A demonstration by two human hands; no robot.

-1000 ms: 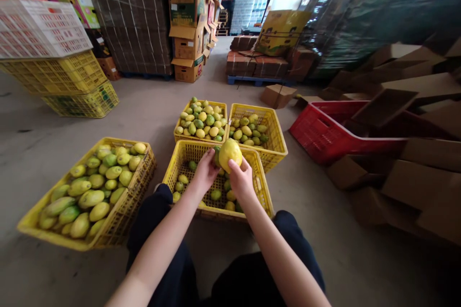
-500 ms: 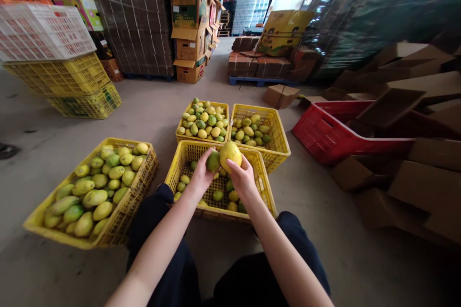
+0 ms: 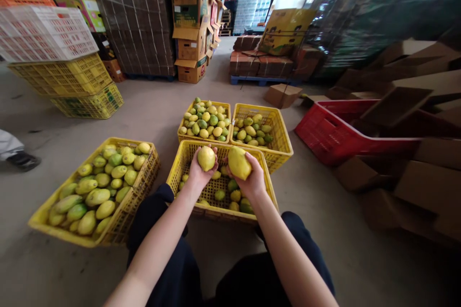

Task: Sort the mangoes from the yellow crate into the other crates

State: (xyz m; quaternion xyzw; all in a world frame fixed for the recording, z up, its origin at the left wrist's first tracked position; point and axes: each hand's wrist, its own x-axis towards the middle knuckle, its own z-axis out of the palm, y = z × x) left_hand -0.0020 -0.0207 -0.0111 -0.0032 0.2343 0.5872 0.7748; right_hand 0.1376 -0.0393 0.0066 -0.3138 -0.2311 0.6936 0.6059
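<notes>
My left hand [image 3: 200, 171] holds a round yellow fruit [image 3: 206, 159], its fingers curled beneath and around it. A larger yellow fruit [image 3: 239, 163] is in my right hand [image 3: 254, 176], gripped from its right side. Both hands are above the near yellow crate [image 3: 268, 191], a small gap between the two fruits. Several green and yellow fruits lie on the bottom of that crate, partly hidden by my hands and forearms.
Behind stand a heaped yellow crate [image 3: 179, 123] and a part-filled one [image 3: 287, 147]. A full yellow crate [image 3: 138, 191] is at left, a red crate [image 3: 320, 132] with cardboard at right. A person's shoe [image 3: 24, 160] shows at the left edge.
My hands have moved apart. The fruit in my left hand now shows yellow instead of green. The right fruit is tilted differently. A person's foot has come further into view at left.
</notes>
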